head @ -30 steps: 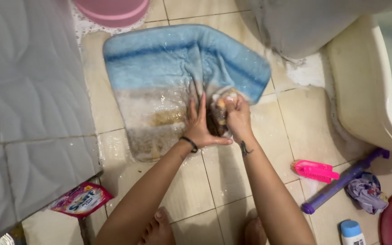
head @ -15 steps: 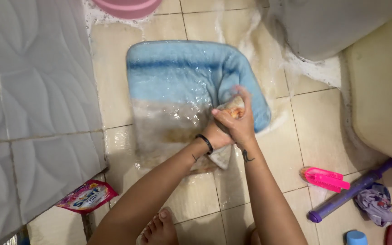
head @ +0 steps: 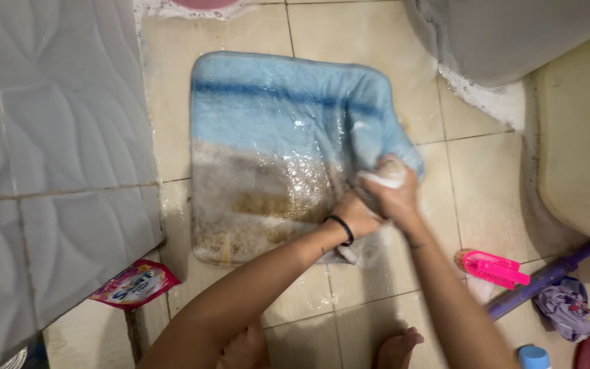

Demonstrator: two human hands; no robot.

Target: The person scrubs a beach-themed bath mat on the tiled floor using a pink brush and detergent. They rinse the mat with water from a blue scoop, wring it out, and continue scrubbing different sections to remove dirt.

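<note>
A wet, soapy bath mat (head: 268, 130), blue at the far end and brown at the near end, lies on the tiled floor. My left hand (head: 358, 213), with a black band on the wrist, grips a bunched fold of the mat at its near right corner. My right hand (head: 396, 191) is closed on the same bunched fold right beside it, foam on the knuckles. Both hands press together over the crumpled cloth. My bare feet show at the bottom edge.
A grey tiled wall (head: 49, 150) stands at the left. A pink detergent sachet (head: 134, 283) lies near it. A pink scrub brush (head: 493, 268), a purple handle (head: 548, 277) and a crumpled cloth (head: 567, 309) lie at the right, beside a cream fixture (head: 582, 150).
Both hands have stayed on the mat's right corner and bunched the fold tighter. The view has shifted, so the mat now sits lower and more central.
</note>
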